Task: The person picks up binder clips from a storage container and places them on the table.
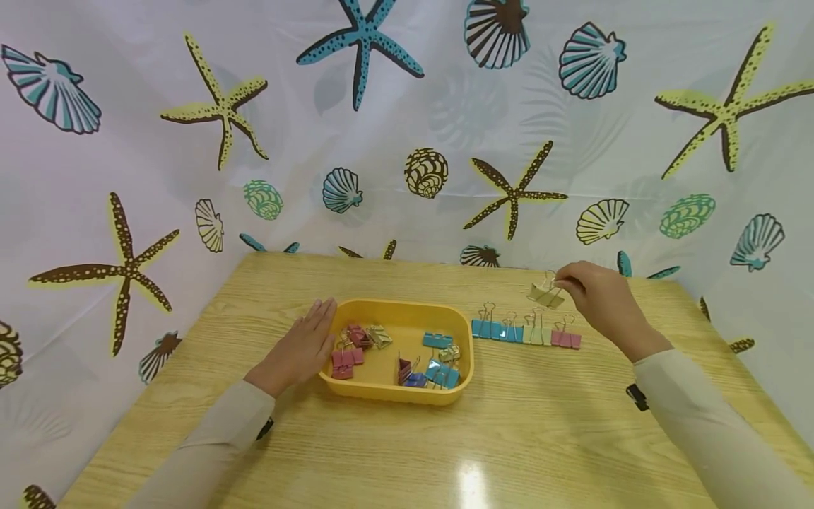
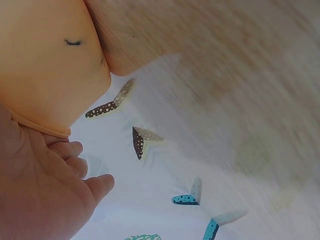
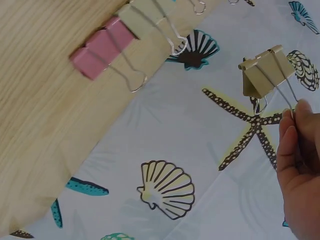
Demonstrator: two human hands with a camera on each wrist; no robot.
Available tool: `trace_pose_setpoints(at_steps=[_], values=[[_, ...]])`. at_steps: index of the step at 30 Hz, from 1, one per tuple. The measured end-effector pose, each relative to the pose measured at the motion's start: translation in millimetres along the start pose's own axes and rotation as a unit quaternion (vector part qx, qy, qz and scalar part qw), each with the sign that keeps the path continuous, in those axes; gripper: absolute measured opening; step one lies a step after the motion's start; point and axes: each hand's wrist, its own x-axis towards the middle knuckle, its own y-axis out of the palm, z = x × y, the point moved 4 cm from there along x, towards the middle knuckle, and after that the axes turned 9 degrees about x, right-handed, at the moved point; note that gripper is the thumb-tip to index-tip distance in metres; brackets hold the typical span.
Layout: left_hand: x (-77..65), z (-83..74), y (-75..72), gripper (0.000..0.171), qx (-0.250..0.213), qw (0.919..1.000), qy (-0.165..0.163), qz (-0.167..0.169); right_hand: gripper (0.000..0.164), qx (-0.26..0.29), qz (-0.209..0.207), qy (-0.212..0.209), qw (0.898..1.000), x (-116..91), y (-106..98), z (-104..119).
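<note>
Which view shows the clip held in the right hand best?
The right wrist view: the clip appears largest there, its folded shape plain, pinched by the right hand. The head view shows it smaller; the left wrist view does not show it.

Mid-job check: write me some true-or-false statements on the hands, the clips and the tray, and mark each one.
1. The right hand holds a gold-coloured metal binder clip. True.
2. The left hand is inside the tray. False: the left hand is outside, at the left side of the yellow rectangular plastic tray.
3. A row of coloured metal binder clips lies to the right of the tray. True.
4. The row's end nearest the tray is pink. False: that end is blue; the pink clip is at the far end.
5. The held clip is touching the row. False: it is apart from it.
</note>
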Motion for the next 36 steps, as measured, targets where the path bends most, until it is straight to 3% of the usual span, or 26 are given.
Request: trace_pose_setpoints(at_steps=[10, 19, 29, 36], values=[[-0.5, -0.4, 0.0, 0.059, -0.002, 1.0, 0.002, 0.002, 0.007, -0.023, 0.04, 0.063, 0.997, -38.2, -21.3, -49.4], [0.5, 0.3, 0.8, 0.06, 0.0, 1.0, 0.001, 0.01, 0.01, -0.027, 0.122, 0.106, 0.987, -62.1, -12.7, -83.2], [-1.3, -0.1, -0.8, 0.06, -0.001, 0.9999, -0.003, 0.01, 0.013, -0.006, 0.171, 0.125, 0.977, -64.3, 9.0, -97.4], [-0.9, 0.2, 0.7, 0.06, -0.003, 0.9999, -0.004, 0.012, 0.014, 0.002, 0.181, 0.133, 0.975, -63.1, 16.8, -101.5]])
